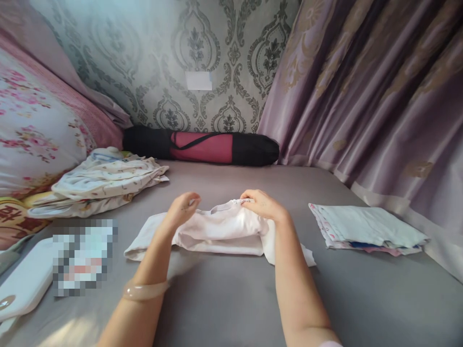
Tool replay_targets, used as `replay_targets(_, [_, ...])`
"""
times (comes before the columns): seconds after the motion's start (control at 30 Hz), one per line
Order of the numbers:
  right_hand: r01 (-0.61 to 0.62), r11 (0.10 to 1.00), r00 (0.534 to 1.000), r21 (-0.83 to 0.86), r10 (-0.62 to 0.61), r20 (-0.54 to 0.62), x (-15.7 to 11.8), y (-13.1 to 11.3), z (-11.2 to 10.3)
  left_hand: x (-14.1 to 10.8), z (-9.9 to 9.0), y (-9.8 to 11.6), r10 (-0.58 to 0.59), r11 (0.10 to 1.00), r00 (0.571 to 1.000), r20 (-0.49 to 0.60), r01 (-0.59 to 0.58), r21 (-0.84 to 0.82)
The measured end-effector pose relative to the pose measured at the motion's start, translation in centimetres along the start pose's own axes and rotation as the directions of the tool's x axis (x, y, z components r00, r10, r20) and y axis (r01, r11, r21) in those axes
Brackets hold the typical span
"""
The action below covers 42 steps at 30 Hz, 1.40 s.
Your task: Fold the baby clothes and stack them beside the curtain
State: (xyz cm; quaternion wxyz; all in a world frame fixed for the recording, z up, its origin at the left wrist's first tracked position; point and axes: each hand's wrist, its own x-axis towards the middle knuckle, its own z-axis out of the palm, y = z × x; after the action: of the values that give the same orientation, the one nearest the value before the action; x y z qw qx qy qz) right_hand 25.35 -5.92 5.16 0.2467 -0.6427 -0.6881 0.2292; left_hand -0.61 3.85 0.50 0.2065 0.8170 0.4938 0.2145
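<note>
A pale pinkish-white shirt (224, 230) lies spread sideways on the grey bed sheet, its body bunched and its sleeves reaching out to both sides. My left hand (183, 208) has its fingers curled in a pinch at the left part of the upper edge; the fingertips are partly hidden. At the neckline, my right hand (263, 204) is closed, with thumb and fingers gripping the fabric. The middle of the shirt is lifted slightly between the two hands. A pale bangle (146, 291) circles my left wrist.
Folded clothes (365, 225) are stacked at the right. Patterned clothes (108, 178) lie heaped at the left beside a floral pillow (39, 120). A black and red long bag (200, 147) rests against the wall. A white device (27, 277) lies front left, near a blurred-out item (87, 258).
</note>
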Motion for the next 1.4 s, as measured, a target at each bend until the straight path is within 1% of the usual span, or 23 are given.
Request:
replay_targets(0.1, [0.043, 0.996, 0.999, 0.079, -0.044, 0.001, -0.1, -0.2, -0.2, 0.0, 1.6, 2.0, 0.072, 0.988, 0.997, 0.018, -0.069, -0.137])
replay_targets(0.23, [0.044, 0.99, 0.999, 0.133, -0.044, -0.005, -0.3, -0.5, -0.3, -0.4, 3.0, 3.3, 0.1, 0.98, 0.994, 0.041, -0.091, -0.174])
replay_targets(0.33, [0.045, 0.988, 0.999, 0.145, -0.042, -0.026, -0.6, -0.9, -0.4, -0.6, 3.3, 3.4, 0.105, 0.985, 0.99, 0.094, -0.091, -0.146])
replay_targets(0.47, [0.043, 0.993, 0.998, 0.111, -0.038, -0.047, -0.9, -1.6, -0.6, -0.4, 3.2, 2.4, 0.086, 0.994, 0.984, 0.154, -0.075, -0.079])
replay_targets(0.53, [0.024, 0.996, 0.998, 0.089, -0.019, -0.052, -0.9, -1.8, -0.6, -0.2, 3.1, 1.7, 0.066, 0.997, 0.985, 0.16, -0.058, -0.05])
replay_targets(0.6, [0.003, 0.997, 0.998, 0.071, 0.001, -0.057, -0.9, -2.0, -0.7, -0.1, 2.7, 1.2, 0.042, 0.998, 0.989, 0.144, -0.036, -0.042])
replay_targets(0.7, [-0.002, 0.998, 0.998, 0.061, 0.006, -0.067, -0.9, -2.2, -0.7, -0.1, 1.8, 1.3, 0.002, 0.998, 0.998, 0.067, 0.002, -0.065])
replay_targets(0.8, [0.01, 0.998, 0.998, 0.066, -0.005, -0.067, -0.9, -2.5, -0.7, -0.2, 0.9, 2.0, -0.075, 0.977, 0.997, 0.03, 0.079, -0.198])
replay_targets(0.87, [0.025, 0.997, 0.998, 0.073, -0.02, -0.063, -1.0, -2.6, -0.7, -0.3, 0.5, 2.5, -0.119, 0.937, 0.992, 0.045, 0.127, -0.327])
replay_targets(0.93, [0.034, 0.997, 0.998, 0.075, -0.03, -0.056, -1.0, -2.7, -0.7, -0.3, 0.4, 2.7, -0.128, 0.903, 0.991, 0.046, 0.135, -0.407])
replay_targets(1.0, [0.031, 0.997, 0.999, 0.073, -0.028, -0.042, -1.0, -2.7, -0.7, -0.2, 0.4, 2.5, -0.103, 0.9, 0.994, 0.024, 0.103, -0.424])
replay_targets(1.07, [0.024, 0.998, 0.999, 0.066, -0.023, -0.023, -1.0, -2.7, -0.8, -0.2, 0.2, 2.1, -0.063, 0.911, 0.998, 0.001, 0.058, -0.407])
replay_targets(1.13, [0.025, 0.998, 0.999, 0.065, -0.023, -0.027, -1.1, -2.6, -0.9, -0.2, -0.1, 1.6, -0.032, 0.919, 0.999, 0.008, 0.032, -0.393])
replay_targets(1.2, [0.038, 0.996, 0.998, 0.075, -0.034, -0.056, -1.1, -2.6, -0.9, -0.4, -0.6, 1.2, -0.004, 0.917, 0.999, 0.044, 0.021, -0.399])
replay_targets(1.27, [0.054, 0.994, 0.996, 0.097, -0.046, -0.079, -1.1, -2.7, -0.9, -0.6, -1.1, 0.8, 0.039, 0.909, 0.994, 0.103, 0.008, -0.417])
replay_targets(1.33, [0.058, 0.99, 0.996, 0.127, -0.048, -0.078, -1.2, -2.8, -0.9, -0.8, -1.6, 0.6, 0.071, 0.907, 0.986, 0.152, 0.0, -0.421])
replay_targets(1.4, [0.052, 0.986, 0.997, 0.157, -0.042, -0.067, -1.2, -2.8, -0.9, -0.9, -1.8, 0.5, 0.075, 0.912, 0.983, 0.168, 0.001, -0.411])
